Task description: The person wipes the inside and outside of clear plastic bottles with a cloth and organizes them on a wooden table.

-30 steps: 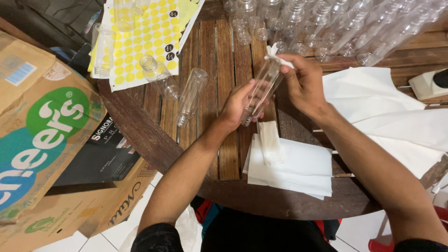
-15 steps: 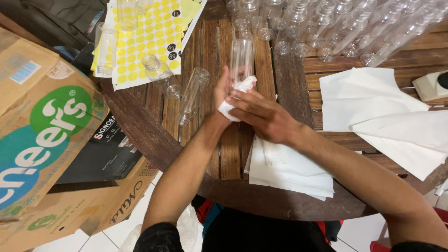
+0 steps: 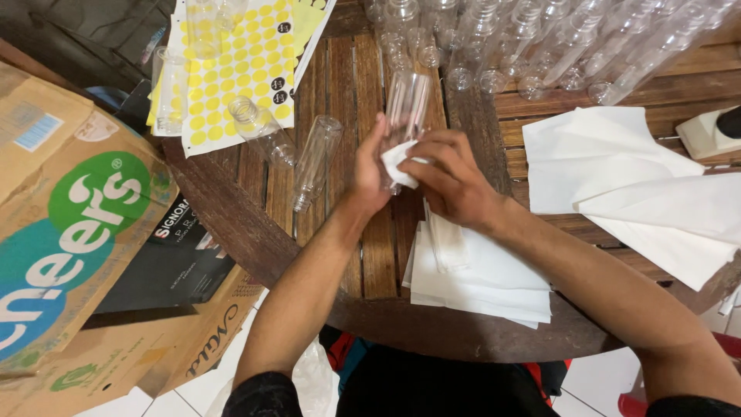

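Gripping a clear plastic bottle (image 3: 405,104) over the middle of the round wooden desk (image 3: 363,255), the left hand (image 3: 370,174) wraps around its lower end from the left side. The right hand (image 3: 451,177) closes its fingers on a small white tissue (image 3: 397,164) and presses it against that same end of the bottle, so both hands meet there.

Just left of the hands, another clear bottle (image 3: 316,162) lies on its side on the planks, with a third one (image 3: 258,127) beside it, resting partly on a sheet of yellow round stickers (image 3: 239,69). A crowd of empty clear bottles (image 3: 532,38) lies along the far edge of the desk. Under the right forearm sits a stack of white tissue sheets (image 3: 478,278), and larger white sheets (image 3: 633,177) spread out to the right. Cardboard boxes (image 3: 69,232) stand on the floor at the left, beside the desk.
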